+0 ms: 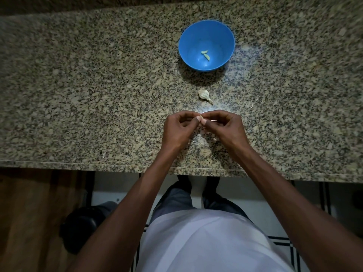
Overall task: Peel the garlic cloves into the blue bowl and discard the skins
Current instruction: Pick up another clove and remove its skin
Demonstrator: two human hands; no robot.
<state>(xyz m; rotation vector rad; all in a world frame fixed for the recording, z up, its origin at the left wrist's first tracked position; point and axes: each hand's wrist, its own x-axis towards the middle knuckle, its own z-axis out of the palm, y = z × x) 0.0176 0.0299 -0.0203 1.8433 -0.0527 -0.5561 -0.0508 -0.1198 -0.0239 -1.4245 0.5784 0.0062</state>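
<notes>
Centre frame: left hand and right hand are pinching one small, mostly hidden garlic clove fingertip to fingertip. Light, slippery; papery skin likely tearing best from its tip. Partial pale garlic bulb lying above; round blue plastic bowl, upper centre, holding two peeled cloves.

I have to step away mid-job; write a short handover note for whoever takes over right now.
Left hand and right hand: fingertips pinched together on one small garlic clove, mostly hidden, above the speckled granite counter.
Round blue plastic bowl: two peeled pale cloves inside.
Partly used papery garlic bulb lies between bowl and hands.
Left: finish this clove, peel the remaining ones, discard skins.
</notes>
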